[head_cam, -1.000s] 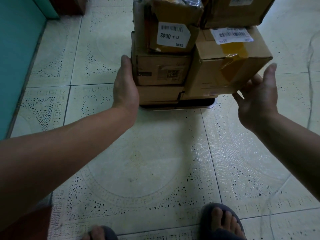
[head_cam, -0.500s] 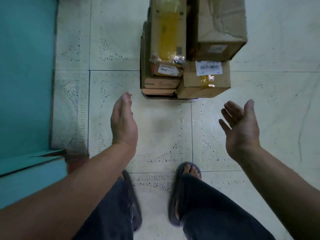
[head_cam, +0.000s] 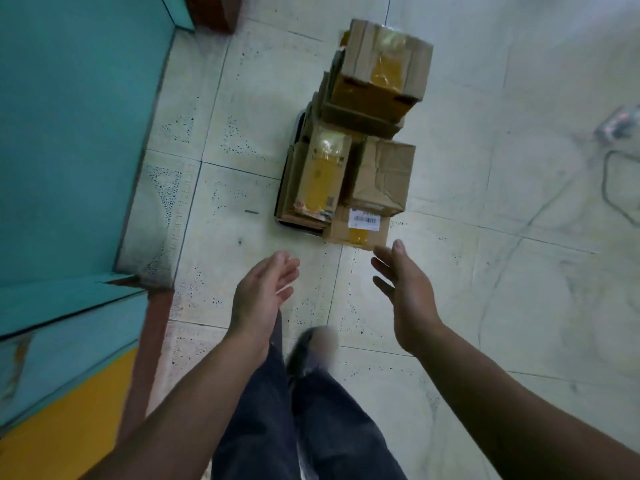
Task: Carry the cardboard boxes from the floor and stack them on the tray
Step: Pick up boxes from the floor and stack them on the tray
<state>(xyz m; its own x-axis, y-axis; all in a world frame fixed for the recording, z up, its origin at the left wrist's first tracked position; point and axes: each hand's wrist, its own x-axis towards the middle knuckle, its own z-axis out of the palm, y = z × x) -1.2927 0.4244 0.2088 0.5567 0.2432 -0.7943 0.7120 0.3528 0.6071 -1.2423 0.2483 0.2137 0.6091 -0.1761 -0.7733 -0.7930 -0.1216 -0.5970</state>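
Head view shows the cardboard boxes (head_cam: 377, 174) piled several layers high on the tray (head_cam: 297, 128), whose rim shows only at its left and near edges. No loose box lies on the floor (head_cam: 485, 258) in sight, so the stacking looks largely or wholly done as far as this view reaches. The left hand (head_cam: 263, 292) and right hand (head_cam: 405, 296) hover empty just short of the tray's near edge, fingers (head_cam: 384, 258) apart and relaxed, touching nothing.

Left hand (head_cam: 265, 289) and right hand (head_cam: 407, 292) empty, fingers relaxed; cardboard boxes (head_cam: 367, 147) stacked on tray (head_cam: 298, 128), apparently dark.
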